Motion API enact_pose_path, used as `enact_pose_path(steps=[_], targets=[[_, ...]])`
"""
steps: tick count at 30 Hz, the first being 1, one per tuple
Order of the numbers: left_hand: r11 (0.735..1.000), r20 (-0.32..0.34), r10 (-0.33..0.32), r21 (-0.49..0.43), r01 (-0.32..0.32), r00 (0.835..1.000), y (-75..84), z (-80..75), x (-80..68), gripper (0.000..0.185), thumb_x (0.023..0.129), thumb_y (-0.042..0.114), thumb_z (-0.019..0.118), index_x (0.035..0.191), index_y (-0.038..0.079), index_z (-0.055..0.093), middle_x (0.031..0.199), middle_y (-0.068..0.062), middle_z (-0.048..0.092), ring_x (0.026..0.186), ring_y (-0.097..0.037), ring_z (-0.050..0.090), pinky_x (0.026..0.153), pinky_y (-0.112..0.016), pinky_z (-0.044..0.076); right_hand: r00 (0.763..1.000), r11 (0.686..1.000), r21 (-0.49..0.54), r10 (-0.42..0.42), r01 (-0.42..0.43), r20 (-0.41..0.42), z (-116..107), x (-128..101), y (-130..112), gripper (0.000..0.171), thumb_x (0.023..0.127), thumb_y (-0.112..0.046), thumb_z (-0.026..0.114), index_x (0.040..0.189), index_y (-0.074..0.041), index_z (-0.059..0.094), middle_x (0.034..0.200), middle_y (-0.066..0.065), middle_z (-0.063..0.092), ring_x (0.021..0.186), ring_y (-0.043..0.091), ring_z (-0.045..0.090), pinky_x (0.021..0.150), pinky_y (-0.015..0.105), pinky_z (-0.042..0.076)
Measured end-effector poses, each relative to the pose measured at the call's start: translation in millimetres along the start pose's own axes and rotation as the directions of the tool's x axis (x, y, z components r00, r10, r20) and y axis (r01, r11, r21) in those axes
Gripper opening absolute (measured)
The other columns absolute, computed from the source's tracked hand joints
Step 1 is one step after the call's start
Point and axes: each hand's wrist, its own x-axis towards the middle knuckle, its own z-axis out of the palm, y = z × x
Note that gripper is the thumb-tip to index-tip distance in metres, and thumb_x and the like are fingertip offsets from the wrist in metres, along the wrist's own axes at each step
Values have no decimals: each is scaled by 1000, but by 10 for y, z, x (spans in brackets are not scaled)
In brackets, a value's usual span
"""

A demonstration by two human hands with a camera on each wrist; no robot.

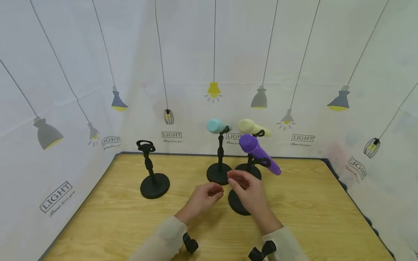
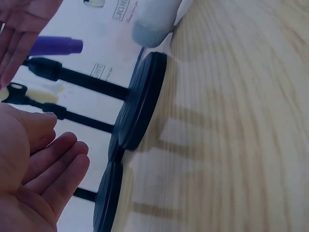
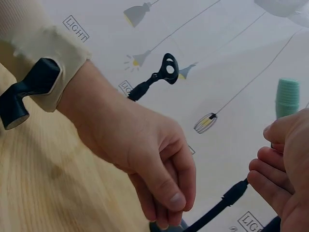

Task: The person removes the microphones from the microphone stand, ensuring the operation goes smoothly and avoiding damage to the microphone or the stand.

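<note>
We look down on a wooden table (image 1: 114, 217) with four black microphone stands. Nearest to us, in the middle, both hands hover together just in front of the closest stand. The purple microphone (image 1: 259, 154) sits in that stand's clip, just beyond and slightly right of the right hand (image 1: 249, 194). Its long axis tilts, with the rounded head up and toward the left, and the tail pointing down to the right. The right hand is the nearer one, its fingers loosely bent and holding nothing, over the stand's round base (image 1: 236, 203). The left hand (image 1: 204, 197) floats just left of it, fingers softly curled, also empty (the left wrist view shows its palm bare). Farther back stand a teal microphone (image 1: 216, 126) and a pale yellow microphone (image 1: 252, 127). An empty stand (image 1: 151, 170) waits at far left.
</note>
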Motion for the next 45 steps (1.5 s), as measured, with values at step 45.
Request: enact_pose_path(steps=[45], targets=[[996, 9, -50, -77, 50, 999, 335, 681, 553, 22, 104, 22, 75, 123, 11, 76, 118, -2, 81, 108, -14, 75, 97, -35, 63, 900, 810, -468, -431, 354, -66, -833, 502, -277, 44, 87, 4, 86, 129, 5, 71, 125, 22, 74, 114, 40, 75, 105, 7, 47]])
